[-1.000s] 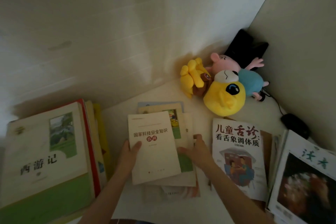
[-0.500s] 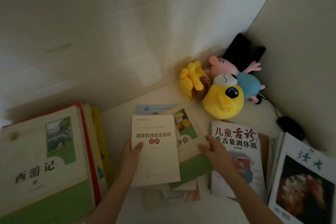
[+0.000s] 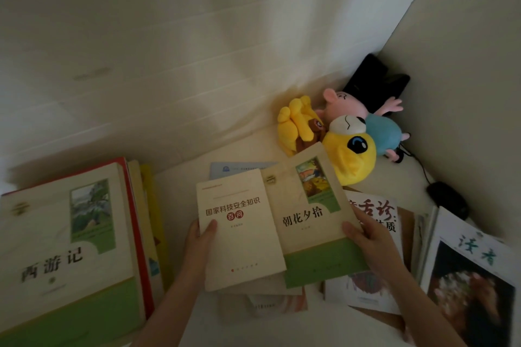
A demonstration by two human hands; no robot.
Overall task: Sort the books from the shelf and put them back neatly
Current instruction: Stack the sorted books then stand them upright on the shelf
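The left hand point(image 3: 201, 236) grips the left edge of a thin cream paperback with red and black title characters point(image 3: 239, 231), thumb on the cover. The right hand point(image 3: 369, 236) clasps the right edge of a cream-and-green paperback with a small painted picture point(image 3: 315, 220), thumb on top. Both books lie cover up at the middle of the white shelf surface point(image 3: 183, 189), long axes running away from the person, the green one tilted right, its far corner overlapping the yellow plush toy point(image 3: 349, 155). It also covers part of a white book with red brush lettering point(image 3: 377, 214) (title half hidden). A thick cream-and-green volume point(image 3: 64, 248) tops the left stack; a black-and-white magazine point(image 3: 470, 276) lies at far right.
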